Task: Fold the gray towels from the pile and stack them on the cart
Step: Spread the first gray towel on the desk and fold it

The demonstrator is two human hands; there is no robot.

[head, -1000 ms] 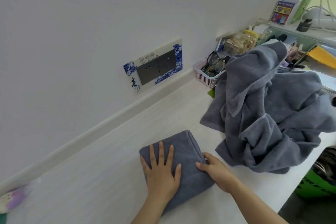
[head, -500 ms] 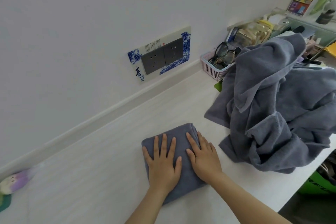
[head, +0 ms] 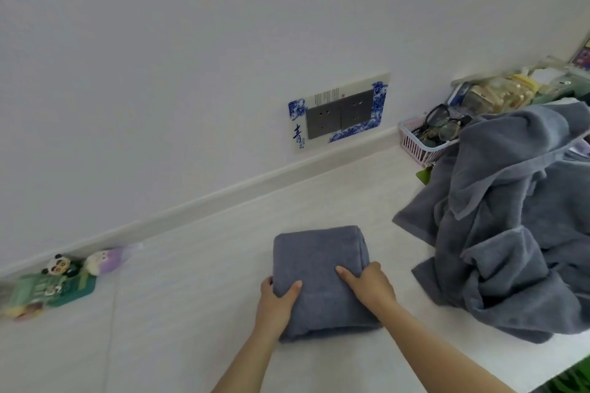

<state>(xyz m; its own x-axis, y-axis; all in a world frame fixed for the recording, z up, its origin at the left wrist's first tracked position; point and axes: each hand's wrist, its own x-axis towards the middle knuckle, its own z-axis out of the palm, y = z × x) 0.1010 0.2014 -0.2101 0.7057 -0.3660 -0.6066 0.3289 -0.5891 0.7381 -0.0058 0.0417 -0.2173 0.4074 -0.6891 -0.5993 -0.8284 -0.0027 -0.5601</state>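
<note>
Gray terry cloth, folded into a thick rectangular bundle, lies on the white bench (head: 191,313) nearest the viewer, and both hands are on it. This folded towel (head: 319,265) is gripped at its left edge by the left hand (head: 277,300), whose thumb lies on top while the fingers curl round the side and out of sight. The right hand (head: 370,285) clasps the right edge, thumb stretched across the top face and fingers wrapped over the side. Just right of the bundle, apart from it, a loose pile of gray towels (head: 510,233) sits heaped and crumpled, spilling toward the bench's front edge. Off to the left, against the wall, rests a green tray (head: 54,292) with a small panda figure (head: 59,265) and a pale purple toy (head: 105,260) on or beside it. Farther back, a pink basket (head: 415,140) holding spectacles stands behind the pile, and a double socket (head: 340,115) with a blue-and-white surround is set into the wall.
</note>
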